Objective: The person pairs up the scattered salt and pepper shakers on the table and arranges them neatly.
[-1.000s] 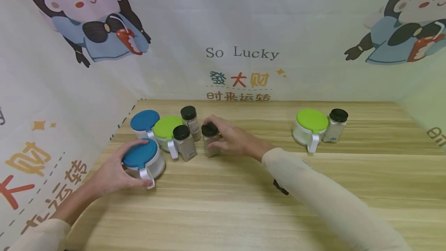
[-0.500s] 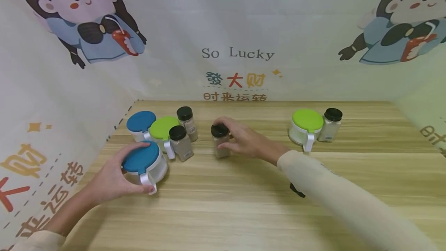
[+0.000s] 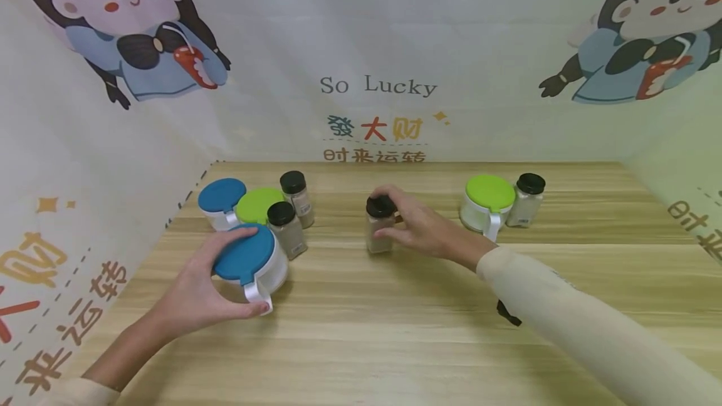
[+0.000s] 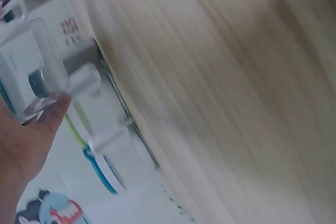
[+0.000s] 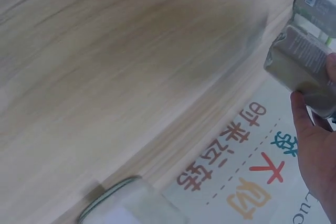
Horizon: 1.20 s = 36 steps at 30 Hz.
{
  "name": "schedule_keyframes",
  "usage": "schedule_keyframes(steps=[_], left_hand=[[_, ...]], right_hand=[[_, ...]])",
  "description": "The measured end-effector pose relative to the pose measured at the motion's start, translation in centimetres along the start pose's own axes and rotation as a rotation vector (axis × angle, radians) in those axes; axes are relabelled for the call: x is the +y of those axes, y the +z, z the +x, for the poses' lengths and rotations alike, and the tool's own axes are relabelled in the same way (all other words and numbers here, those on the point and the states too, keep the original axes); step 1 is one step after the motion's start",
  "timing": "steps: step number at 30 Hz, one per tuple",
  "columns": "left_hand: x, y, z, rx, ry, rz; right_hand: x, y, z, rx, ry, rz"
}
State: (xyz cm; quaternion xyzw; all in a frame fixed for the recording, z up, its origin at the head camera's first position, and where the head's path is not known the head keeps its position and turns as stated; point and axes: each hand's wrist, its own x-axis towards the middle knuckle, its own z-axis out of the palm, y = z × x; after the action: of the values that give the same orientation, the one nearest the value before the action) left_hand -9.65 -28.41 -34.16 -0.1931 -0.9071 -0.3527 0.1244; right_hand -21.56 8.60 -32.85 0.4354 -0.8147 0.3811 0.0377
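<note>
My left hand (image 3: 197, 293) grips a blue-lidded seasoning jar (image 3: 245, 254) with a clear body and white handle, fingers on its far side and thumb at the handle. The jar tilts a little, and its base shows in the left wrist view. In the middle, my right hand (image 3: 420, 227) holds a black-capped spice bottle (image 3: 379, 232) upright between thumb and fingers. Its brownish-grey contents and printed label show in the right wrist view, where the bottle (image 5: 302, 61) is near the fingertips. Behind the held jar stands another spice bottle (image 3: 287, 234), partly overlapped by it.
At the back left stand a second blue-lidded jar (image 3: 222, 196), a green-lidded jar (image 3: 256, 204) and a slim black-capped bottle (image 3: 297, 199). Another green-lidded jar (image 3: 489, 196) and a spice bottle (image 3: 527, 199) stand at the back right. A printed cloth (image 3: 372, 30) hangs behind the table.
My right hand has carried the spice bottle rightward, away from the left group. My left hand has brought the blue-lidded jar rightward, and it now overlaps the jars behind more. The head view has shifted slightly.
</note>
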Motion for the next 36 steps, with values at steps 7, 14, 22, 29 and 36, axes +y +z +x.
schedule_keyframes(steps=[7, 14, 22, 29, 36], left_hand=[[2.4, 1.9, 1.1, 0.039, 0.133, -0.030], [4.6, 4.5, 3.4, 0.005, 0.148, -0.080], [5.6, 7.9, 7.0, -0.034, 0.119, -0.121], [5.7, 9.8, 9.4, -0.042, 0.154, -0.131], [5.7, 10.6, 10.7, -0.018, 0.199, -0.121]], right_hand=[[0.0, -0.6, -1.4, -0.029, 0.019, -0.021], [0.3, -1.4, -2.0, 0.004, 0.024, 0.034], [0.4, -2.3, -2.6, 0.050, 0.014, 0.037], [0.2, -2.5, -3.0, 0.116, -0.054, 0.063], [0.7, -2.4, -3.4, 0.128, -0.054, 0.101]])
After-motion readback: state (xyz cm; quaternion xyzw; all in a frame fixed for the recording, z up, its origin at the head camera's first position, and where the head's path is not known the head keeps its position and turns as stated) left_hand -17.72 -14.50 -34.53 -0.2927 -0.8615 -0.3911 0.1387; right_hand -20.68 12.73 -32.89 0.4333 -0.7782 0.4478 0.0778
